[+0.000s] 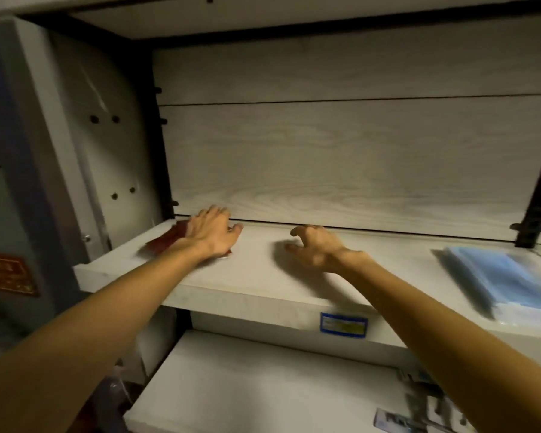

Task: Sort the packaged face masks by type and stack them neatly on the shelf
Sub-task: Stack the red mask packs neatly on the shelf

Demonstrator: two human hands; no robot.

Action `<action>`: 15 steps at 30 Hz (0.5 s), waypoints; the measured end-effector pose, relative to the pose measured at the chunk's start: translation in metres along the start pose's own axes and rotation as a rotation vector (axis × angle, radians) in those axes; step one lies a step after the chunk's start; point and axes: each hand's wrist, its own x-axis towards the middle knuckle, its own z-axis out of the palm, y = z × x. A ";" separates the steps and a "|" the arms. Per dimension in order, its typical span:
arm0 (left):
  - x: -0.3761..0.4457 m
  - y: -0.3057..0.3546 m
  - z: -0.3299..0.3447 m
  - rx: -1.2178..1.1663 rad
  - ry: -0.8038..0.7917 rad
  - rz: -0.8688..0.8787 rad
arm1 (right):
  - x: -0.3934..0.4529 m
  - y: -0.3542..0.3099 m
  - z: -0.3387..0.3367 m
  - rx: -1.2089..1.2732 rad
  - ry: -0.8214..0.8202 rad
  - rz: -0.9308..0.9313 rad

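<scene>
A red packaged mask [164, 241] lies flat at the far left of the pale wooden shelf [263, 276]. My left hand [211, 231] rests on top of it with fingers spread, covering most of the pack. My right hand [316, 246] hovers just above the middle of the shelf, fingers loosely curled, holding nothing. A stack of blue masks in clear wrappers [506, 276] sits at the right end of the same shelf. More packaged masks [419, 410], blurred, lie on the lower shelf at the bottom right.
The shelf has a wood-grain back panel [341, 164] and black metal uprights [534, 195] at the sides. A blue label [343, 326] is stuck on the shelf's front edge. A white lower shelf [247, 385] sits below. A grey cabinet with a red sticker [8, 273] stands left.
</scene>
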 end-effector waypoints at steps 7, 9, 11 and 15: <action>0.022 -0.117 0.021 -0.436 -0.219 -0.315 | 0.052 -0.092 0.041 0.283 -0.055 0.110; 0.024 -0.124 0.026 -0.442 -0.239 -0.265 | 0.062 -0.105 0.051 0.303 -0.051 0.123; 0.027 -0.124 0.029 -0.397 -0.227 -0.229 | 0.070 -0.115 0.058 0.321 -0.032 0.134; 0.034 -0.111 0.029 -0.688 -0.215 -0.238 | 0.083 -0.121 0.059 0.447 0.008 0.189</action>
